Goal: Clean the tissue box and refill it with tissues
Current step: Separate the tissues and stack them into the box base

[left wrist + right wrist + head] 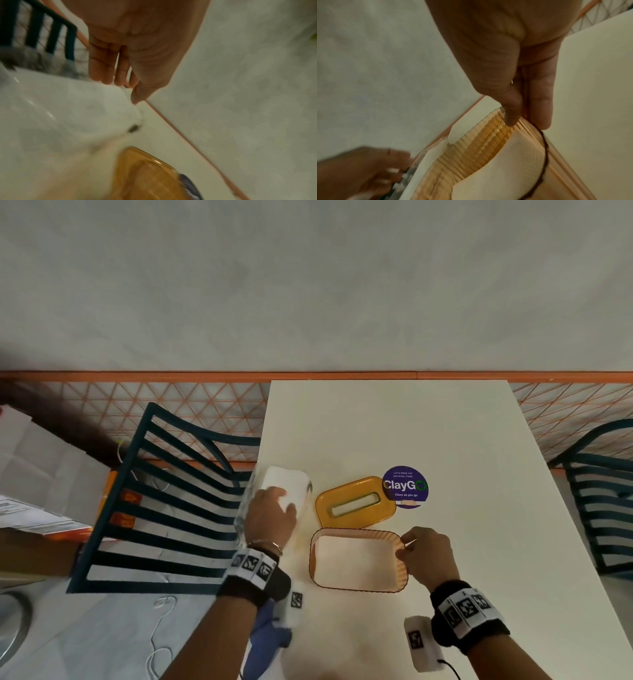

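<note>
**Box open and partly filled; lid still off**

Nearest on the white tabletop [445, 440], the orange tissue box [359, 583] stands open with white tissues [352, 559] lying inside. The right hand [426, 553] pinches its right rim, thumb inside the ribbed wall and fingers outside. Just left and a little farther, the left hand [270, 515] reaches with loosely extended fingers onto a clear-wrapped tissue pack [287, 481]; whether that grip has closed on the wrap I cannot tell. Beyond the box, the yellow slotted lid [356, 501] lies apart beside a purple sticker [406, 486]. Judging from this, refilling is under way; any more tissues and refitting the lid remain.
</note>
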The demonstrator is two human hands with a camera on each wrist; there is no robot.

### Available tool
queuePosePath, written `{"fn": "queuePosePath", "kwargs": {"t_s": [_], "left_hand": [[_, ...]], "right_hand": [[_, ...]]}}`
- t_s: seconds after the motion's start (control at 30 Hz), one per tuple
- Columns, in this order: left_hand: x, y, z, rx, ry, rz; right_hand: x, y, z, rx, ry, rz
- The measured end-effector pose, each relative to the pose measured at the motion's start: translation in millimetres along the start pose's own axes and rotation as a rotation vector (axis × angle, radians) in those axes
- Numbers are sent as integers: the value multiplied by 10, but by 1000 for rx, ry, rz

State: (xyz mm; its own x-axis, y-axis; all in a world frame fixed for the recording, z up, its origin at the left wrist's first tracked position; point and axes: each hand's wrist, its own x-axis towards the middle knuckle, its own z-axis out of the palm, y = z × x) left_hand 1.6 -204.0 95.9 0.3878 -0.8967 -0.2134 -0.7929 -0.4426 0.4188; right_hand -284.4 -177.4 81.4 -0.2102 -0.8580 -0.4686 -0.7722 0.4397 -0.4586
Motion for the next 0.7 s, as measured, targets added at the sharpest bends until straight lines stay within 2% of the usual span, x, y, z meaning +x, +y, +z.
{"fn": "queuePosePath", "kwargs": {"t_s": [0.07,0.17,0.7], "left_hand": [[216,-199,-33,106,-65,-130],[360,-370,12,179,-163,-162],[297,-226,4,358,-130,-199]], "right_hand": [[29,15,-28,63,-44,25],[47,42,-37,113,-53,40],[45,46,-62,123,-68,57]]}}
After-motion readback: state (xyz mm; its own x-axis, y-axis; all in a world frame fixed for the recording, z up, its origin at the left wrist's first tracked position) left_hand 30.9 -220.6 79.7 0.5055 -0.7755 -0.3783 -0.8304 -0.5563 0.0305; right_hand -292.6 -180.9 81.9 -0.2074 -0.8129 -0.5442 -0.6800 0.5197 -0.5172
